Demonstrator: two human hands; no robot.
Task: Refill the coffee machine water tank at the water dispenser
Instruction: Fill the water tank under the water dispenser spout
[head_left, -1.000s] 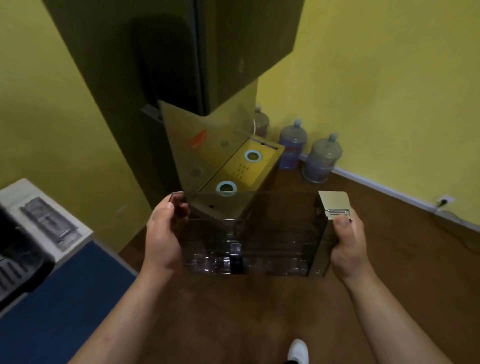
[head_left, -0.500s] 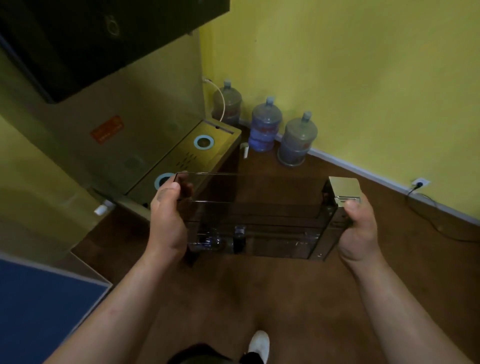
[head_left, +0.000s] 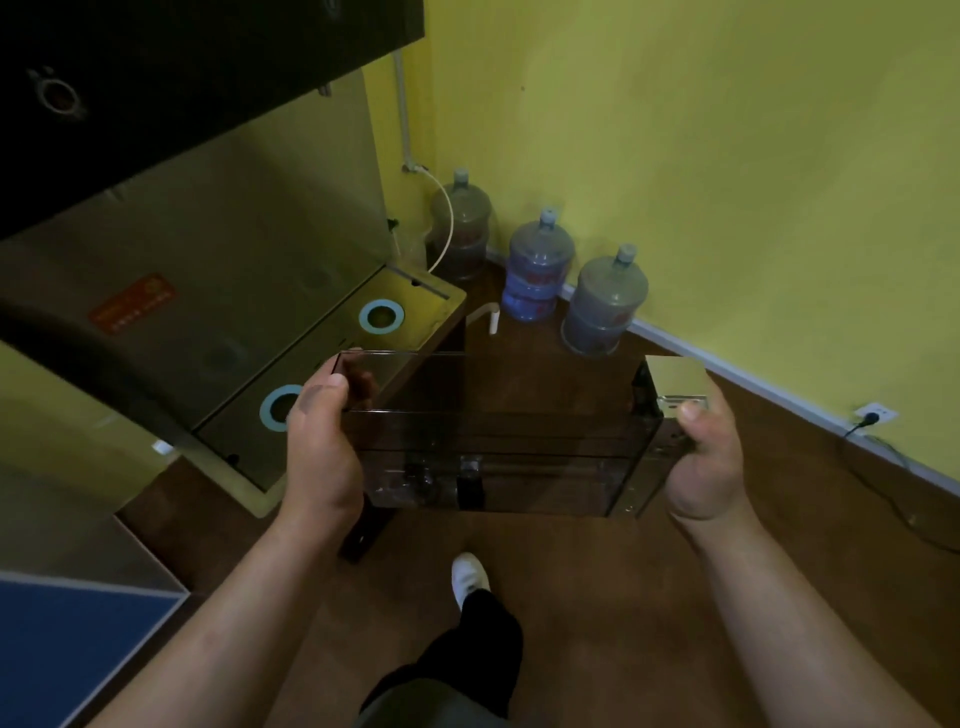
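A clear, smoke-tinted water tank (head_left: 498, 457) hangs in the air in front of me, held level by both hands. My left hand (head_left: 319, 447) grips its left end, thumb on the rim. My right hand (head_left: 704, 457) grips the right end by its metallic end piece (head_left: 675, 382), thumb on top. The tank looks empty. The water dispenser (head_left: 218, 291) stands to the left, its steel drip tray (head_left: 400, 296) bearing two blue rings (head_left: 382, 315). The tank's left end hovers just right of the tray.
Three large water bottles (head_left: 605, 301) stand on the brown floor against the yellow wall behind the tank. A wall socket with a black cable (head_left: 872, 418) is at the right. A blue-topped table (head_left: 67, 644) fills the lower left. My white shoe (head_left: 467, 577) is below the tank.
I have moved closer to the dispenser, carrying the tank in both hands; the drip tray and bottles now look larger and nearer. The counter at the left has left the view.
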